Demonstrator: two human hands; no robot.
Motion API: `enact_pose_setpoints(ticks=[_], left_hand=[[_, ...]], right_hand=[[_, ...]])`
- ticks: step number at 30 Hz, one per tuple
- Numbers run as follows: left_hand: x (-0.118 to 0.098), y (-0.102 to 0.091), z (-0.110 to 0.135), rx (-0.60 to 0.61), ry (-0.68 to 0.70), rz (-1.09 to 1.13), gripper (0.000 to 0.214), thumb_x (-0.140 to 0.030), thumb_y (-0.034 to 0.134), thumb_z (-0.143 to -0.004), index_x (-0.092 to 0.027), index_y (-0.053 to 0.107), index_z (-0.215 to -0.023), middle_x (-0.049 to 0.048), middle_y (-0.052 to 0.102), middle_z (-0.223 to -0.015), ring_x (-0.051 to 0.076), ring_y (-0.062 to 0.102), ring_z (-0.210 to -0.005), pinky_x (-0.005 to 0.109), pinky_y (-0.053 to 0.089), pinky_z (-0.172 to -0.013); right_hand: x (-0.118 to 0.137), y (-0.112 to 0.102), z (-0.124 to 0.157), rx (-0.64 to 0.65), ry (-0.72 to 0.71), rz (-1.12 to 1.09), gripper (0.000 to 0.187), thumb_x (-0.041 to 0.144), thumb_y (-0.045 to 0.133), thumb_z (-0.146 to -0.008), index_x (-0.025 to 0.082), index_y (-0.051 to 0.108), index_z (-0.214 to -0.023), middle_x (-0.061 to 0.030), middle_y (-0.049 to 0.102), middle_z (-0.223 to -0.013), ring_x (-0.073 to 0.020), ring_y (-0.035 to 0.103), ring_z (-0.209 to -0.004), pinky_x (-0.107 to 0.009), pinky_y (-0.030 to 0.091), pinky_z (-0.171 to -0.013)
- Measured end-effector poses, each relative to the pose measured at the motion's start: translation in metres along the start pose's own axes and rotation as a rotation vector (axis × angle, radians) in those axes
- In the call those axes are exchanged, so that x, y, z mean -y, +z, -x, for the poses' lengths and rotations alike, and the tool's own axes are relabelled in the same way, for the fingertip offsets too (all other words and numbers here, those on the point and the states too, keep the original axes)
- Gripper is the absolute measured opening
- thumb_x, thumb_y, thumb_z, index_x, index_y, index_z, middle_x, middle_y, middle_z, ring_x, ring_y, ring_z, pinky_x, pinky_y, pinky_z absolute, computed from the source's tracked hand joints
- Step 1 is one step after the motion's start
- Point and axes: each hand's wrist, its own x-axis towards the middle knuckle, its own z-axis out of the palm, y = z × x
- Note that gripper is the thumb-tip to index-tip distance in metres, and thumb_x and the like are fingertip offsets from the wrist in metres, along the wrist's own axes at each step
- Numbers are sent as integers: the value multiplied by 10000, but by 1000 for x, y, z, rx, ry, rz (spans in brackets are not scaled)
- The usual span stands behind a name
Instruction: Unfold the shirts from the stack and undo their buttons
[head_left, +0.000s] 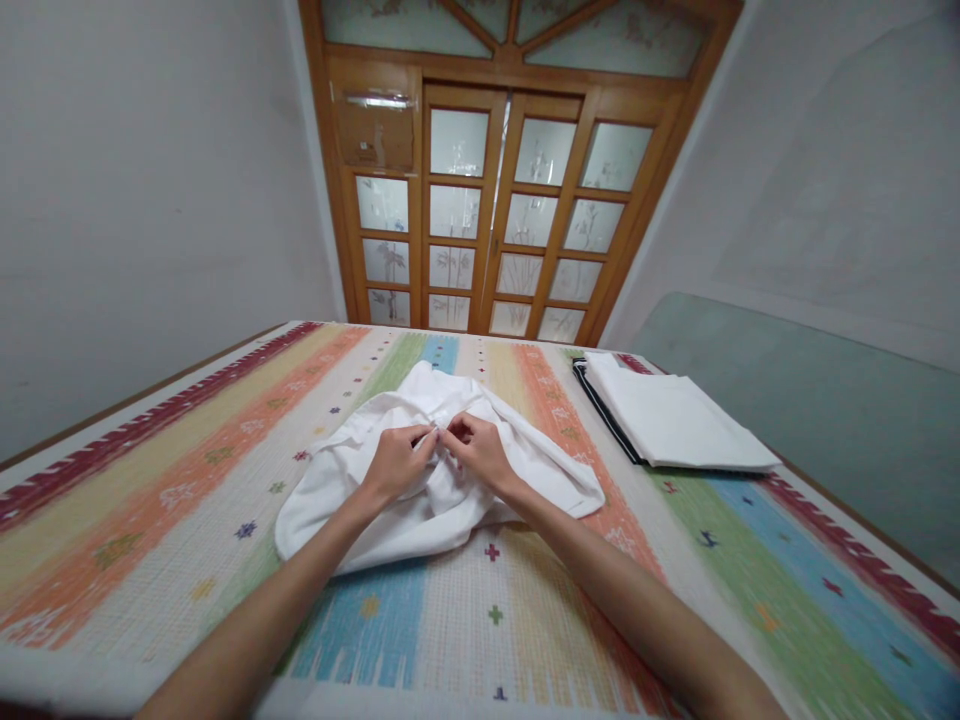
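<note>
Pale walls (150,150) rise on both sides of a room closed at the far end by wooden doors (491,240), whose frosted glass panes carry etched plant designs; a brown panel (375,135) fills one upper square on the left. Stretching from the viewer toward those doors is a table spread with a striped tablecloth (225,470) in cream, orange, yellow, green, blue and dark red, dotted with small stars, crosses and flower-like motifs. At the middle of the table lies a crumpled white cloth (337,515), bunched into soft folds, with one rounded corner reaching out to the right. Two bare forearms come in from the bottom edge, and their hands meet over the middle of the cloth. On the left hand (399,462), thumb and fingers are pressed together, pinching a bit of the fabric; the right hand (478,452) pinches it just beside, fingers curled, the fingertips of both almost touching. Off to the right, near the table's edge, sits a neat folded white stack (679,415) with a black-and-white striped edge (606,412) showing along its left side. Beyond it, a grey-green panel (825,375) stands along the right wall.
</note>
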Motion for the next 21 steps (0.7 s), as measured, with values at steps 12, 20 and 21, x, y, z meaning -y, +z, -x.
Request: enact_pose_setpoints(ticks=[12, 20, 21], left_hand=[[6, 0, -1, 73, 85, -82, 285, -259, 435, -872, -157, 686, -783, 47, 716, -771, 150, 595, -677, 248, 413, -675], [-2, -4, 0, 241, 131, -143, 275, -196, 405, -882, -173, 663, -792, 53, 717, -791, 170, 628, -713, 256, 416, -684], [-5, -5, 2, 284, 149, -134, 280, -200, 402, -886, -177, 662, -787, 48, 717, -790, 169, 631, -715, 252, 418, -681]], right_hand=[[-4, -5, -3, 63, -254, 328, 134, 211, 526, -835, 193, 478, -712, 11, 535, -644, -130, 496, -599, -238, 367, -597], [-13, -10, -17, 125, -339, 553, 79, 127, 509, -806, 186, 503, -754, -24, 579, -723, -148, 511, -654, -246, 367, -633], [-14, -12, -20, 106, -332, 540, 83, 124, 504, -802, 186, 504, -748, -23, 581, -718, -148, 514, -653, -246, 369, -635]])
